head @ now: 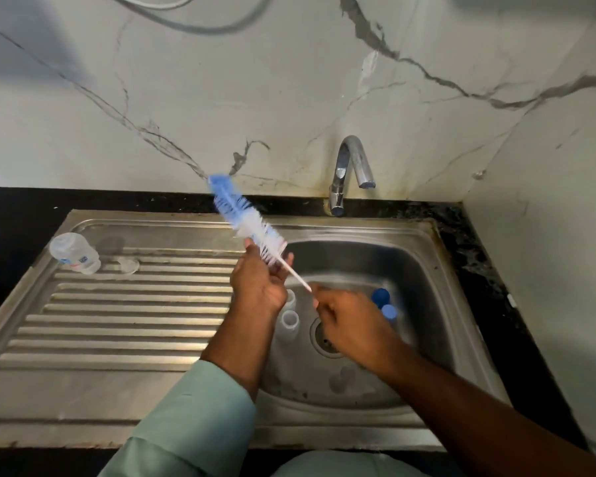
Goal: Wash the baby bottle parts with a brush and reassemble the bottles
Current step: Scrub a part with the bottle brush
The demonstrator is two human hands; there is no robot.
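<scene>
The right hand (350, 327) pinches the thin white stem of the bottle brush (245, 218) at its lower end; the bristled head runs up and away from that grip, out past the left hand (260, 282), blue at the far tip and white nearer the stem. The left hand is cupped around the lowest bristles, fingers curled loosely about them — whether a small clear part sits inside that cup I cannot tell, since the bristles and motion blur hide it.

Below the two hands, in the sink basin (427, 270), lie the waiting pieces: two clear rings (289, 320) just under the left wrist, and two blue caps (382, 301) just beyond the right knuckles. Well off to the left of the grip, on the ribbed draining board (117, 321), a clear bottle (73, 253) lies tipped, with a clear teat (128, 265) close beside it.

The step in hand looks like scrubbing, or perhaps working the bristles through the palm; the tap (350, 170) shows no water running. Next, I judge, a part from the basin must be picked up with the left hand and held steady while the right hand drives and twists the brush — nothing is reassembled yet.
</scene>
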